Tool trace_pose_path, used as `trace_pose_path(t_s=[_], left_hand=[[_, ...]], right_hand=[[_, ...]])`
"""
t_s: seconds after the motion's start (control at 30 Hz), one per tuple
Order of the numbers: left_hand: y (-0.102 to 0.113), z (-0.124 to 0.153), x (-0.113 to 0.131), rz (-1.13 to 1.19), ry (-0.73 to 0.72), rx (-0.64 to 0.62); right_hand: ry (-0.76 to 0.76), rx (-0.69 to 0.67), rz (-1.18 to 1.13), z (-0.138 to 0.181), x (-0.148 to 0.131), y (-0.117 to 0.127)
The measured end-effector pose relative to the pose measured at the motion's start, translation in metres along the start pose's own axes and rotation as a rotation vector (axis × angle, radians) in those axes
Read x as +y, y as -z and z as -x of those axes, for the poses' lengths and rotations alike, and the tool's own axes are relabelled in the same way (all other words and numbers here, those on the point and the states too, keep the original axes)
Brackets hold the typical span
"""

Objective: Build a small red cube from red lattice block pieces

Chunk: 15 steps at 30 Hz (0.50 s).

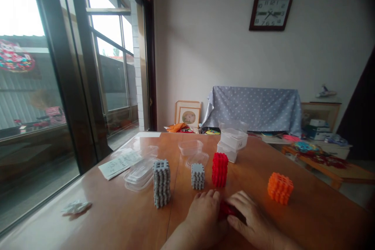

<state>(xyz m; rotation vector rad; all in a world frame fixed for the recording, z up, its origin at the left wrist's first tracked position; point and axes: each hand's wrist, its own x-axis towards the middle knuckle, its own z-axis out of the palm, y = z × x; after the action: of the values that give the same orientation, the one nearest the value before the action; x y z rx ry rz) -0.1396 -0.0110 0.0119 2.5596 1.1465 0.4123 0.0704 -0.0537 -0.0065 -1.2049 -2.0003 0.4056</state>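
The tall grey stack (161,183) could likely be toppled if the left hand (205,213), curled on a red piece (227,208), is jerked. The piece is held on the table (123,218) before the red stack (219,169) and is gripped also by the right hand (249,218).

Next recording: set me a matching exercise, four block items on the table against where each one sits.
Things:
1. tall grey stack
2. red stack
3. orange block
4. small red piece

Places:
A. between the left hand and the right hand
B. just left of the short grey block
C. far right, standing alone
D. just right of the short grey block

Pairs: 1-B, 2-D, 3-C, 4-A
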Motion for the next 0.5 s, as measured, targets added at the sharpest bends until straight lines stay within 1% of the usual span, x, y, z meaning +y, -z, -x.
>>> trace_pose_path(t_s=[0.13, 0.23, 0.3, 0.4, 0.5], left_hand=[[0.008, 0.004, -0.003, 0.023, 0.083, -0.009], [0.016, 0.006, -0.004, 0.045, 0.074, 0.025], [0.018, 0.007, -0.006, 0.064, 0.060, -0.023], [0.014, 0.007, -0.011, 0.088, 0.022, -0.098], [0.008, 0.006, -0.016, 0.081, 0.017, -0.126]], right_hand=[[-0.012, -0.035, 0.107, 0.000, -0.009, 0.003], [-0.012, -0.076, 0.212, 0.000, -0.011, 0.001], [-0.017, -0.096, 0.251, -0.001, -0.010, -0.002], [-0.017, -0.122, 0.252, -0.005, -0.012, -0.005], [-0.021, -0.143, 0.255, -0.006, -0.017, -0.004]])
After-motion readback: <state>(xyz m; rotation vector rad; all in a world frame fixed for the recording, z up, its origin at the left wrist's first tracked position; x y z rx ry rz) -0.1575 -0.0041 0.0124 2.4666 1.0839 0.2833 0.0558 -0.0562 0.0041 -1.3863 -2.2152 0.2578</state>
